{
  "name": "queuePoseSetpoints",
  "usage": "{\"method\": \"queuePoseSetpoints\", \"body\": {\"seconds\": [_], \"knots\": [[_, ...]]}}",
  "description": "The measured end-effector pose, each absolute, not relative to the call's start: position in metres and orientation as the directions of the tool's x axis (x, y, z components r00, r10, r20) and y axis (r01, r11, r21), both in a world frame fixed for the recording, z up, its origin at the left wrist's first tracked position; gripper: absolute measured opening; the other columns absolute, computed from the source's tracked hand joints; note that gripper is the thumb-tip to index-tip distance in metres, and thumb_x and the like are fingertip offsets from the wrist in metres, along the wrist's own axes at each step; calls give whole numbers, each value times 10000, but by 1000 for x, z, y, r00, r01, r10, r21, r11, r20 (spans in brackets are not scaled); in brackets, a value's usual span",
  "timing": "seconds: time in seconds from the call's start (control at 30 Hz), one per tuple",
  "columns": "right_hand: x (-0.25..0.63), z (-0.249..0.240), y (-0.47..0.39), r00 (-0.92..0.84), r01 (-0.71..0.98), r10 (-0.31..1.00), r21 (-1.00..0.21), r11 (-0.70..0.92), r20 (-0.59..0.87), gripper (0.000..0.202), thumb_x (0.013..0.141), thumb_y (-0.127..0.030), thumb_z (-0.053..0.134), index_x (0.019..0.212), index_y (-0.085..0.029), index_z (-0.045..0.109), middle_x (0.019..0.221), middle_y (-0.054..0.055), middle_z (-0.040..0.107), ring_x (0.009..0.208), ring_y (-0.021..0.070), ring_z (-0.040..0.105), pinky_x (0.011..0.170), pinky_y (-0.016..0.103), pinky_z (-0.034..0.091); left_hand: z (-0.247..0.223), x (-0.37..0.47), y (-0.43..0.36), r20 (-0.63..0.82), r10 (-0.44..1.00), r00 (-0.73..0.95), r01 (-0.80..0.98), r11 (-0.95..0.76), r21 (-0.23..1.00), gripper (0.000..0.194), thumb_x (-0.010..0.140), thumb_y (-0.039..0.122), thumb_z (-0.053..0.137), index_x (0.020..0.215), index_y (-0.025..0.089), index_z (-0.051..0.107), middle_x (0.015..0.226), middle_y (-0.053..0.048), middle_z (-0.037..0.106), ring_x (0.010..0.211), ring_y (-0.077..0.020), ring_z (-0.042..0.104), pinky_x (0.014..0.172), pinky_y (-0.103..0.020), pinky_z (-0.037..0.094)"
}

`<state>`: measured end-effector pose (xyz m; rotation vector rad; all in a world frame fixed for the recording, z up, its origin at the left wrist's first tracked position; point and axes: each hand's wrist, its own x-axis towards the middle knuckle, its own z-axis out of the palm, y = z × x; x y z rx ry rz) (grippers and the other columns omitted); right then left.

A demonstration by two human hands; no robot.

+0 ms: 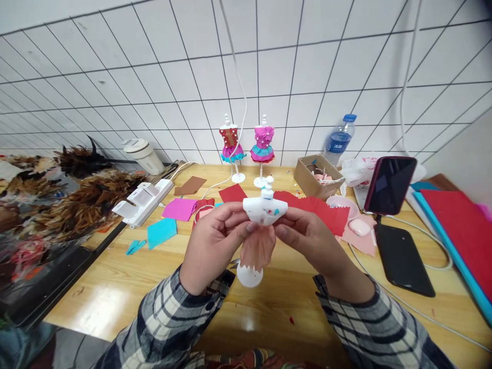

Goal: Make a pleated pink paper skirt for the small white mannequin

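Between both hands I hold a small white mannequin (pixel 265 207) upright above the table, its shoulders specked with blue and red bits. A gathered pinkish-brown paper skirt (pixel 258 247) with a zigzag hem hangs around its lower part. Beneath the hem shows the round white base (pixel 249 275). My left hand (pixel 219 233) pinches the mannequin's left side at the waist. My right hand (pixel 307 233) grips the opposite side, thumb near the skirt's top edge. Behind them stand two dressed mannequins, one in a red top (pixel 229 137) and one in a pink top (pixel 264 137).
Coloured paper pieces, including cyan (pixel 162 233) and magenta (pixel 180 209), lie left; red paper (pixel 323 207) lies right. A white power strip (pixel 144 202), cardboard box (pixel 319 177), water bottle (pixel 340 137), upright phone (pixel 390 185) and flat black phone (pixel 403 259) surround the workspace. Feathers (pixel 80 192) lie far left.
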<state>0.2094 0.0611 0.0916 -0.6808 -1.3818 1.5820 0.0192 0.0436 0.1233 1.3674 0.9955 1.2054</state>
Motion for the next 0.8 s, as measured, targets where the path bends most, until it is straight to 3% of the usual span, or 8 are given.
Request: {"method": "queuePoseSetpoints", "body": {"seconds": [0.17,0.33,0.6,0.7,0.8], "knots": [[209,100,54,-395,-125,906,-986,113,154,298,778,-403,789,984,-199,719,924,54,744,864,199,695,876,397,576,124,24,40,131,981,141,-22,-129,991,302,741,316,822,990,194,702,956,-65,780,873,-222,747,849,-361,614],[213,98,57,-426,-65,897,-993,97,115,282,805,-458,750,900,-193,734,885,57,745,850,209,703,805,371,584,124,24,40,80,987,137,-3,-80,997,309,700,347,849,912,179,699,900,-66,779,814,-214,743,770,-326,615],[217,98,56,-506,-110,857,-993,43,94,408,884,-480,663,1197,-219,675,1182,99,711,1087,229,676,963,418,542,115,16,43,28,995,91,-61,-23,998,371,783,422,773,1053,194,659,951,-62,768,800,-197,727,657,-277,587],[214,99,55,-324,-36,928,-983,182,184,415,886,-471,663,1225,-234,639,1210,98,687,1064,212,666,894,386,564,111,16,45,60,997,39,-127,-55,990,385,816,426,742,1099,211,594,979,-56,764,835,-197,729,666,-275,582],[210,102,53,-183,157,911,-903,399,370,254,878,-428,681,1025,-222,697,1063,72,715,1001,205,654,874,380,540,108,19,46,105,994,28,-148,-100,984,391,844,416,718,1135,213,555,979,-55,766,883,-199,730,720,-284,577]]}}
